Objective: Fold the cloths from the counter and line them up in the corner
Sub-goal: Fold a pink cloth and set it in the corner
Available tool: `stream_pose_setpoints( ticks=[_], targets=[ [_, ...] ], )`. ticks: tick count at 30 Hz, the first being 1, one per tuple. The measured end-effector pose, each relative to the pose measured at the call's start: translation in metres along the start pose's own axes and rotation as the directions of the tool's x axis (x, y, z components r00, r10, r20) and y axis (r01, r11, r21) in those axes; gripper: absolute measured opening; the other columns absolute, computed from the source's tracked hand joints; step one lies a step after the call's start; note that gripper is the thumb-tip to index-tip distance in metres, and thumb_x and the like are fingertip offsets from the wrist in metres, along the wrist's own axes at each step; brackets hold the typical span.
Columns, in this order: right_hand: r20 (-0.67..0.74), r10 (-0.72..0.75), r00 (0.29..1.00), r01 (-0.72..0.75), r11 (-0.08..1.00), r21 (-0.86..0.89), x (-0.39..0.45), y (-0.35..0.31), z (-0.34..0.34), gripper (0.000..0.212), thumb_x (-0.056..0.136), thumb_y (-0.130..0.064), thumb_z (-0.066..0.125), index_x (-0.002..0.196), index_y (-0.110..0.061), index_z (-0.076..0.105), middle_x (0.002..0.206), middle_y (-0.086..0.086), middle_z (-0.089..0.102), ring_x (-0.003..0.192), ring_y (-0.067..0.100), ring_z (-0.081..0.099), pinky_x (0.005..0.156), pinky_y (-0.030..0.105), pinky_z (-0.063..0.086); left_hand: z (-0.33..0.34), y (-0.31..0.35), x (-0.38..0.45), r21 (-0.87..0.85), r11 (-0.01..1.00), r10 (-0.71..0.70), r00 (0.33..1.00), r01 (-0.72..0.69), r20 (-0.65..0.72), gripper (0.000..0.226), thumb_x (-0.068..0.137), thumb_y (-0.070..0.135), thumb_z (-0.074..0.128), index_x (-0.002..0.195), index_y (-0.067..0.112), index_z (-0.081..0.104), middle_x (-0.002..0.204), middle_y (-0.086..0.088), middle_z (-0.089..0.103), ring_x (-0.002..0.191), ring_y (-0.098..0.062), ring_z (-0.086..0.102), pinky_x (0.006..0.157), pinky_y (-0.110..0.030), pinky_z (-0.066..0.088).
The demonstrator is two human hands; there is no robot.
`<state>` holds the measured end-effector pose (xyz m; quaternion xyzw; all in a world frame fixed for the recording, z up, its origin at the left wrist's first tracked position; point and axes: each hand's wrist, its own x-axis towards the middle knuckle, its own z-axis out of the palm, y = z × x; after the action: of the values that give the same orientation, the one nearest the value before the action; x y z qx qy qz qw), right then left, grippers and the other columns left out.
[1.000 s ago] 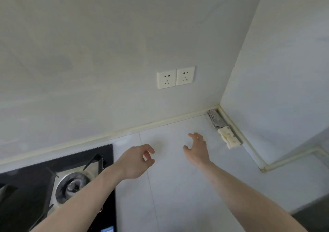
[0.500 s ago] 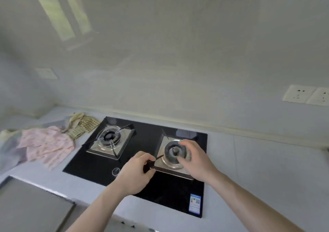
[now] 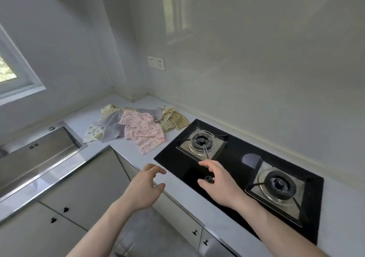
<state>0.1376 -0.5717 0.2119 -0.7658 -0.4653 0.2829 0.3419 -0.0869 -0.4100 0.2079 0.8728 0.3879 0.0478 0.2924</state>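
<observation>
A loose heap of cloths lies on the white counter (image 3: 126,150) between the sink and the hob: a pink flowered cloth (image 3: 143,132) on top, a grey cloth (image 3: 112,128) to its left, a yellow checked cloth (image 3: 173,121) to its right, and a pale printed cloth (image 3: 93,133) at the heap's left edge. My left hand (image 3: 143,187) hovers over the counter's front edge, fingers loosely curled, holding nothing. My right hand (image 3: 217,183) floats above the hob's front left part with fingers spread and empty. Both hands are well short of the heap.
A black glass gas hob (image 3: 237,158) with two burners fills the counter to the right. A steel sink (image 3: 33,158) sits at the left under a window (image 3: 7,73). Cabinet doors (image 3: 83,185) run below the counter. A wall socket (image 3: 156,63) is above the far corner.
The view has swung left, from the right corner with its folded cloths, across the hob, to the cloth heap near the sink. Both hands have travelled left with it, still empty.
</observation>
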Motion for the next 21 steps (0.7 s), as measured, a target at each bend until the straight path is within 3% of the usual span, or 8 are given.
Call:
stream_pose_setpoints(
  ticks=[10,14,21],
  targets=[
    [0.129,-0.014,0.992,0.014,1.000,0.007,0.111,-0.030,0.061,0.054,0.095,-0.032,0.065,0.146,-0.034,0.047,0.148,-0.020,0.039,0.132,-0.001,0.040,0.112,0.027,0.040,-0.040,-0.101,0.051,0.028,0.987,-0.161,0.987,0.161,0.015,0.039,0.089,0.029,0.065,0.128,0.034,0.061,0.137,0.017,0.046,0.120,-0.007,0.054,0.096,-0.017,0.038],
    [0.172,-0.031,0.985,0.035,0.999,-0.021,0.155,-0.039,0.078,0.054,0.095,-0.031,0.065,0.146,-0.031,0.048,0.149,-0.018,0.040,0.136,0.002,0.040,0.115,0.030,0.039,-0.052,-0.132,0.083,0.070,0.976,-0.208,0.977,0.204,0.054,0.039,0.091,0.028,0.064,0.129,0.031,0.062,0.144,0.011,0.043,0.115,-0.009,0.058,0.094,-0.016,0.038],
    [0.190,0.013,0.982,-0.007,0.999,-0.034,0.202,-0.050,0.099,0.053,0.095,-0.033,0.066,0.146,-0.031,0.049,0.150,-0.019,0.040,0.134,0.000,0.041,0.115,0.028,0.038,-0.043,-0.180,0.152,0.172,0.960,-0.255,0.943,0.221,0.213,0.052,0.088,0.027,0.060,0.141,0.026,0.058,0.165,0.000,0.027,0.148,-0.022,0.037,0.119,-0.031,0.033]
  ],
)
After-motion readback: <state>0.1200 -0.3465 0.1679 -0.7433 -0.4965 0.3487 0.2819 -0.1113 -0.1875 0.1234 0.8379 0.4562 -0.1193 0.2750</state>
